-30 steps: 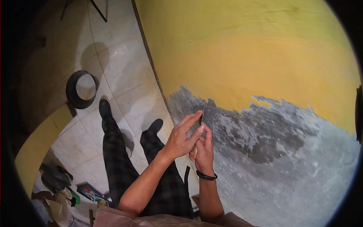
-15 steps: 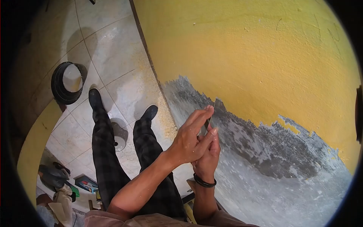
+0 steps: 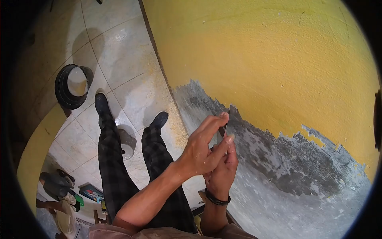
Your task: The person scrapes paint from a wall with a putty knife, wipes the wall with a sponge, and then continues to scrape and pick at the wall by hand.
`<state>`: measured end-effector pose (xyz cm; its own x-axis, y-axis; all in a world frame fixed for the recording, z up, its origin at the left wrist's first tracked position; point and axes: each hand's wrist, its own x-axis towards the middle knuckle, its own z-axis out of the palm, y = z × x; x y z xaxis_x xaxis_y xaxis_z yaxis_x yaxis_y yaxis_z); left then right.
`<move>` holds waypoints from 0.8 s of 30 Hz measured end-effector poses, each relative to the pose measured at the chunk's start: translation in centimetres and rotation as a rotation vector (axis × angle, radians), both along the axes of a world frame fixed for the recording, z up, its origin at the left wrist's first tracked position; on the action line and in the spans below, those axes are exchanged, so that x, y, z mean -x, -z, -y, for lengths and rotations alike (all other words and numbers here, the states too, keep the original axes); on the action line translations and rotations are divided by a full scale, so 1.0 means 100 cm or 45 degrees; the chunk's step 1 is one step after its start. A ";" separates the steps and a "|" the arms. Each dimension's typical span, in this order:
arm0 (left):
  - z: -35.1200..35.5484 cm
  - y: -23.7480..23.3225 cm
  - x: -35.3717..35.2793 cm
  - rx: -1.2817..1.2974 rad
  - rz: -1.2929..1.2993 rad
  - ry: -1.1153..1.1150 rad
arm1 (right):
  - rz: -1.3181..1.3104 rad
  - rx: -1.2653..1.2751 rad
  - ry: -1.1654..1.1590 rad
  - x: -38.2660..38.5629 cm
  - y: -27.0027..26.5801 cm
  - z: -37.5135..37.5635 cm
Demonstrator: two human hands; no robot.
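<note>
In front of the wall, both my hands close round a thin scraper (image 3: 228, 124), its metal blade seen almost edge-on. My left hand (image 3: 197, 149) reaches across from the left with fingers and thumb on the blade. Beneath it, my right hand (image 3: 223, 172), with a dark band at the wrist, is wrapped round the lower part, where the handle is hidden. Behind the blade lies a dark grey stripped patch (image 3: 286, 163) of the wall, bordered by yellow paint (image 3: 238, 59) with a ragged edge.
On the tiled floor (image 3: 119, 71) stands a black bucket (image 3: 65, 93) with something pale inside. A grey cylindrical container (image 3: 127, 144) is between my legs. Paint flakes (image 3: 178, 127) lie along the wall's base. A tray of tools (image 3: 90, 192) and several items sit at lower left.
Both hands and the scraper sit slightly further right and lower in view. The grip looks the same.
</note>
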<state>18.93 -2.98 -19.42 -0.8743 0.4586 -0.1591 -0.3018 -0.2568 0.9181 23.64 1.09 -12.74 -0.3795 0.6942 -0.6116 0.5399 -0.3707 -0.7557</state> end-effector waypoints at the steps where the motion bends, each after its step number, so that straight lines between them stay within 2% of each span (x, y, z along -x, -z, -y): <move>1: 0.000 0.000 0.003 -0.033 0.087 0.006 | 0.005 0.000 -0.002 0.000 -0.001 0.001; 7: -0.001 -0.007 0.008 0.064 0.035 -0.021 | 0.160 0.053 -0.050 0.005 -0.014 -0.010; 12: 0.000 -0.001 0.008 0.025 0.048 0.006 | 0.135 -0.027 -0.096 0.003 -0.012 0.002; 16: -0.007 0.001 0.008 0.054 0.095 -0.057 | 0.176 0.002 -0.017 0.006 -0.009 -0.002; 18: -0.007 0.007 0.010 0.055 0.241 -0.039 | 0.130 0.061 -0.064 0.007 -0.008 0.001; 22: -0.005 0.000 0.009 0.086 0.119 -0.067 | 0.114 0.082 -0.009 0.005 -0.011 0.003; 24: -0.001 0.003 0.022 0.251 0.075 -0.015 | 0.122 0.078 0.014 0.009 -0.009 0.007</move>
